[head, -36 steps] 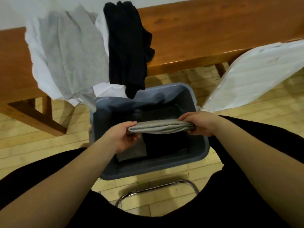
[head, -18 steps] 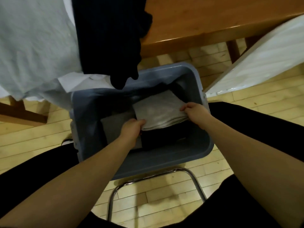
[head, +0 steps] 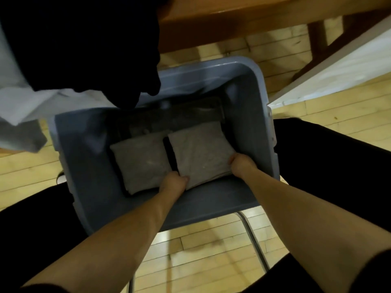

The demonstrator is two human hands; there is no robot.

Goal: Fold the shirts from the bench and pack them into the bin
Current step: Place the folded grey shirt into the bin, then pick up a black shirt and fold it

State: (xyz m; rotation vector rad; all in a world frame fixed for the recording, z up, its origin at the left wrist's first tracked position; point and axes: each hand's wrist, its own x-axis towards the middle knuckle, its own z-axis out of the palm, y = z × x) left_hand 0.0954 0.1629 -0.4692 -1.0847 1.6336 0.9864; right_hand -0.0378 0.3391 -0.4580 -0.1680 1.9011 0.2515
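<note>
**Grey shirt reaches the bin floor**

A second ago the folded shirt (head: 201, 153) hung above the bin (head: 249, 115); now it lies inside, right of another grey fold (head: 141, 163). The left hand (head: 173, 183) and right hand (head: 240, 166) pinch its near corners. Black shirt (head: 84, 43) and white shirt (head: 19, 106) wait on the bench (head: 232, 20).

Bin (head: 251, 132): smooth matt grey plastic. Folded shirts (head: 201, 151): grey heathered cloth, soft matt. Tabletop (head: 222, 15): glossy varnished wood. Floor (head: 330, 111): pale wood boards. Chair frame (head: 254, 237): shiny metal tube.
</note>
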